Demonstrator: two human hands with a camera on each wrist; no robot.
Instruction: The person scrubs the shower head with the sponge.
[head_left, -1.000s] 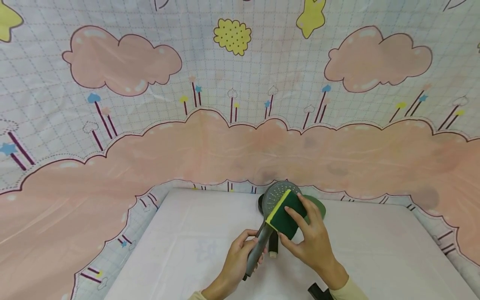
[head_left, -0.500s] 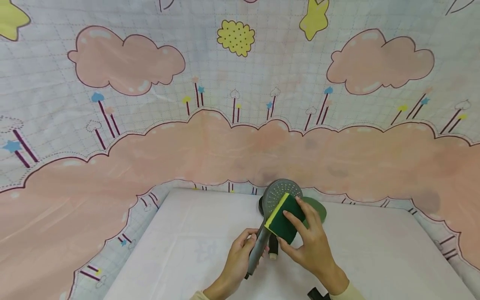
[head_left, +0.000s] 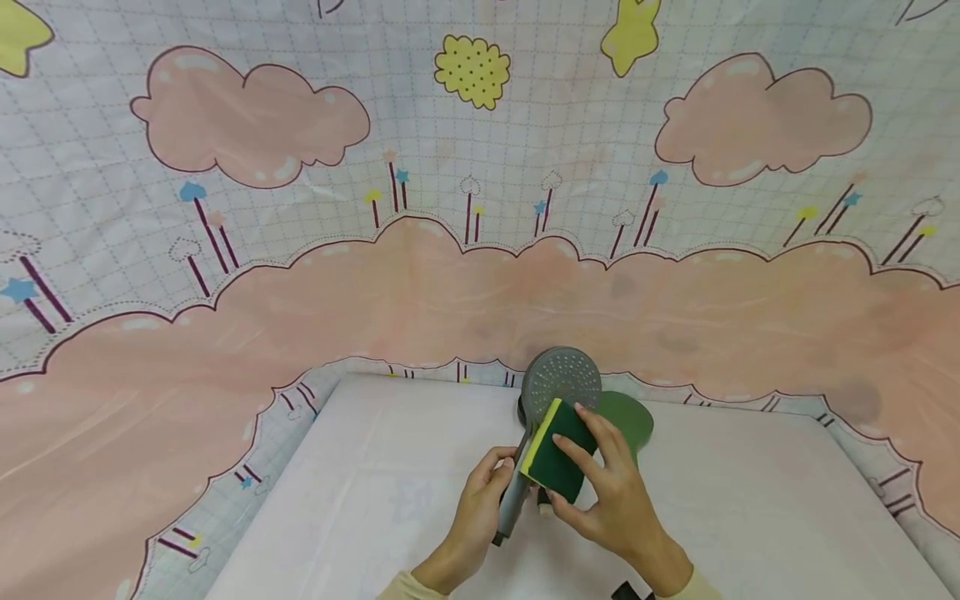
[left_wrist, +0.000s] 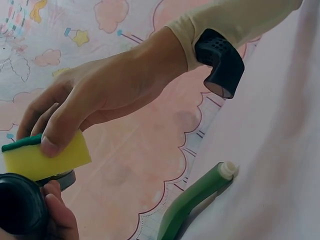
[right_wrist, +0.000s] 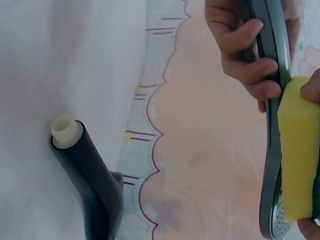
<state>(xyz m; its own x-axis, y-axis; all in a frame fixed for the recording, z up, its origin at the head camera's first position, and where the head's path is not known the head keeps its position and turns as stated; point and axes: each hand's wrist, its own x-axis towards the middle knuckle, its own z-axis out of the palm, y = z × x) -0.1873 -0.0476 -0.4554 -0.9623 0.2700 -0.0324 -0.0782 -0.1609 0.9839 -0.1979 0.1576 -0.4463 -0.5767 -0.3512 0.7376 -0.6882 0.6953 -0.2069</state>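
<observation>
A grey shower head [head_left: 561, 382] is held by its handle in my left hand [head_left: 474, 512], its perforated face toward the head camera. My right hand [head_left: 618, 500] pinches a yellow and green sponge [head_left: 566, 457] between thumb and fingers. In the right wrist view the yellow side of the sponge [right_wrist: 299, 150] lies against the shower head [right_wrist: 272, 125], around where handle and face meet. The left wrist view has the right hand [left_wrist: 105, 90] above the sponge [left_wrist: 55, 157]; below, the left thumb and fingers [left_wrist: 62, 215] show beside the handle's dark round end [left_wrist: 20, 205].
Behind the hands, a green shower head [head_left: 626, 417] lies on the white table [head_left: 360, 467]; its handle [left_wrist: 195, 200] has a pale end. A black handle [right_wrist: 92, 180] with a cream end lies nearby. A bent black piece [left_wrist: 220, 62] is at the right sleeve. Cartoon-printed cloth [head_left: 480, 308] stands behind.
My right hand has slid the sponge down and left, off the spray face toward the handle. The grey shower head has risen slightly, and more of its face and of the green one shows.
</observation>
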